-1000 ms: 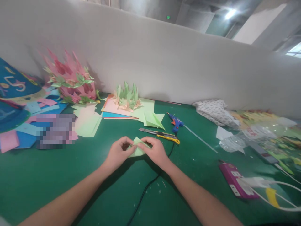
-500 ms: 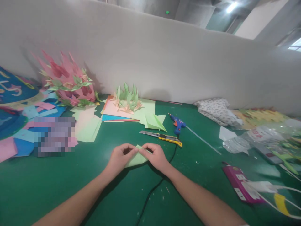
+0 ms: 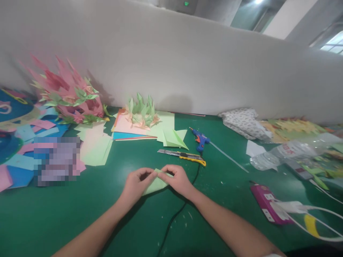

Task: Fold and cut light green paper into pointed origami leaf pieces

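Left hand (image 3: 137, 182) and right hand (image 3: 178, 179) both clamp the paper (image 3: 155, 186), its folding seemingly unfinished; a folded piece (image 3: 173, 139) lies at one o'clock.

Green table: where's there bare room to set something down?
Bare green table: between the left forearm and the left-edge papers, and between the right forearm and the purple power strip, small specks aside. Crowded: under those papers, and on the right around the bottle.
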Available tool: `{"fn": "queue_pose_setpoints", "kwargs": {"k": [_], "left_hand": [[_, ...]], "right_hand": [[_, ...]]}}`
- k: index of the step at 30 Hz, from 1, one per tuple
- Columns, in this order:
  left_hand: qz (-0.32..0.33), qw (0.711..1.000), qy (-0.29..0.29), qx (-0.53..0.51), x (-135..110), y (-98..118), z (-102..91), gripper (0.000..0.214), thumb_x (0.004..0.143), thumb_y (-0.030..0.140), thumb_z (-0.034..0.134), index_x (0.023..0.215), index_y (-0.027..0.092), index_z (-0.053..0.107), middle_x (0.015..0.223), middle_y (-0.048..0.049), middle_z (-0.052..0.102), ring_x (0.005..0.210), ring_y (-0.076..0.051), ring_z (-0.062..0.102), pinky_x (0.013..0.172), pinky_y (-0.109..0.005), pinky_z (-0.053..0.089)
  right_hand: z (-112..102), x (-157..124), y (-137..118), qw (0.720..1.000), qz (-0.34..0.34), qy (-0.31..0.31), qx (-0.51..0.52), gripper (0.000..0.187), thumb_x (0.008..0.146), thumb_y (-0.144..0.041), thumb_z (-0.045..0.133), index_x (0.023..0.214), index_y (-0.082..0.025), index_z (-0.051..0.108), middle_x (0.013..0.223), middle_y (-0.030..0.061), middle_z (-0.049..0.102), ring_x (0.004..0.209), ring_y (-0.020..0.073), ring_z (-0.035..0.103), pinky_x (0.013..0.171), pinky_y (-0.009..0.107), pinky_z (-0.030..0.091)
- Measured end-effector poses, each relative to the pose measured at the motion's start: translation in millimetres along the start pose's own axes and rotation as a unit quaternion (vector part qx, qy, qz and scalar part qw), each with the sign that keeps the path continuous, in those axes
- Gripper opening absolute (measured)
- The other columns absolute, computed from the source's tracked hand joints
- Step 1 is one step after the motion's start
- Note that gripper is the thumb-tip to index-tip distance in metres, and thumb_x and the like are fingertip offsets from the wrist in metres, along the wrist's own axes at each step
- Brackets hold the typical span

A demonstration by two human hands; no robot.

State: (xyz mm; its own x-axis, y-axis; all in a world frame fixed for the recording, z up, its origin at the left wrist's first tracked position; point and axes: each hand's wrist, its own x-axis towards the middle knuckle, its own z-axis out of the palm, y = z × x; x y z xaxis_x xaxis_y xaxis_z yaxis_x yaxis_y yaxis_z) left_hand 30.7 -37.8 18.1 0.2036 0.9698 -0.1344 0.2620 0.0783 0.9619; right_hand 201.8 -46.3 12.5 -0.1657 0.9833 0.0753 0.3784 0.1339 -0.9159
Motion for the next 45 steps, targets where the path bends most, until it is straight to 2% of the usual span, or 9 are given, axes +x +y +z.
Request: {"fn": "queue_pose_setpoints", "kwargs": {"k": [5,11,17,22,28,32,39,42,45], "left_hand": [[0.000,1.000,-0.015,0.003,-0.4,0.5,0.6,0.025,0.072,0.040,0.061,0.075,0.017,0.069,0.074,-0.0042,0.070,0.070,-0.019,0.060,0.063,-0.025,0.045],[0.016,0.999,-0.017,0.023,0.0,-1.2,1.2,0.024,0.072,0.040,0.061,0.074,0.017,0.067,0.068,-0.0023,0.066,0.062,-0.016,0.057,0.057,-0.023,0.042],[0.053,0.994,-0.087,0.037,-1.3,-0.1,2.6,0.028,0.072,0.031,0.059,0.096,0.017,0.059,0.077,-0.0014,0.064,0.064,-0.014,0.056,0.057,-0.022,0.042],[0.080,0.986,-0.102,0.103,-2.4,4.2,1.3,0.040,0.069,0.030,0.060,0.105,0.016,0.054,0.088,-0.0029,0.064,0.073,-0.016,0.056,0.064,-0.025,0.044],[0.113,0.976,-0.118,0.143,1.0,2.2,-0.3,0.032,0.071,0.030,0.058,0.099,0.016,0.058,0.089,-0.0021,0.063,0.078,-0.016,0.056,0.069,-0.024,0.043],[0.118,0.970,-0.124,0.173,2.9,1.7,-1.5,0.026,0.072,0.035,0.057,0.090,0.016,0.060,0.080,-0.0009,0.062,0.072,-0.016,0.055,0.063,-0.023,0.041],[0.095,0.972,-0.127,0.175,5.6,1.3,-2.8,0.025,0.072,0.037,0.057,0.084,0.015,0.060,0.074,0.0002,0.060,0.069,-0.015,0.054,0.059,-0.022,0.039],[0.084,0.975,-0.109,0.173,6.6,-0.9,-2.5,0.027,0.072,0.039,0.058,0.082,0.014,0.060,0.072,0.0001,0.061,0.067,-0.015,0.054,0.058,-0.022,0.038],[0.100,0.974,-0.082,0.186,7.0,-3.2,-3.5,0.027,0.073,0.040,0.057,0.080,0.014,0.060,0.070,0.0004,0.061,0.065,-0.015,0.053,0.056,-0.021,0.037]], "right_hand": [[-0.5,0.0,1.9,1.000,0.009,0.003,-0.003,0.023,0.076,-0.036,0.061,0.066,-0.016,0.064,0.062,-0.0008,0.059,0.060,0.0121,0.052,0.057,0.021,0.040],[-0.9,-0.9,1.1,1.000,-0.002,0.001,-0.015,0.022,0.077,-0.035,0.060,0.066,-0.016,0.063,0.062,-0.0009,0.059,0.061,0.0120,0.052,0.059,0.022,0.040],[0.2,-2.3,1.2,0.999,-0.007,0.038,-0.005,0.019,0.077,-0.033,0.059,0.068,-0.016,0.063,0.066,-0.0003,0.061,0.063,0.0129,0.054,0.061,0.022,0.042],[2.1,-5.6,2.0,0.997,-0.035,0.066,-0.024,0.019,0.077,-0.032,0.058,0.070,-0.015,0.063,0.066,0.0000,0.061,0.063,0.0126,0.055,0.060,0.022,0.042],[3.7,-7.5,1.1,0.993,-0.063,0.084,-0.046,0.016,0.078,-0.029,0.060,0.070,-0.017,0.064,0.067,0.0000,0.063,0.063,0.0126,0.056,0.062,0.021,0.042],[3.9,-7.7,0.8,0.992,-0.068,0.089,-0.060,0.016,0.077,-0.030,0.060,0.069,-0.017,0.064,0.067,0.0008,0.064,0.063,0.0134,0.056,0.062,0.023,0.043],[3.4,-6.9,3.0,0.993,-0.059,0.093,-0.052,0.020,0.079,-0.033,0.058,0.069,-0.017,0.064,0.067,0.0022,0.064,0.064,0.0142,0.057,0.063,0.024,0.044],[1.2,-5.3,5.3,0.997,-0.038,0.069,-0.024,0.018,0.076,-0.033,0.061,0.081,-0.017,0.063,0.076,0.0025,0.065,0.070,0.0152,0.058,0.065,0.025,0.045],[-2.4,-5.1,4.7,0.998,-0.038,0.034,-0.029,0.031,0.069,-0.035,0.067,0.094,-0.017,0.058,0.087,0.0025,0.064,0.077,0.0161,0.058,0.068,0.025,0.045]]}}
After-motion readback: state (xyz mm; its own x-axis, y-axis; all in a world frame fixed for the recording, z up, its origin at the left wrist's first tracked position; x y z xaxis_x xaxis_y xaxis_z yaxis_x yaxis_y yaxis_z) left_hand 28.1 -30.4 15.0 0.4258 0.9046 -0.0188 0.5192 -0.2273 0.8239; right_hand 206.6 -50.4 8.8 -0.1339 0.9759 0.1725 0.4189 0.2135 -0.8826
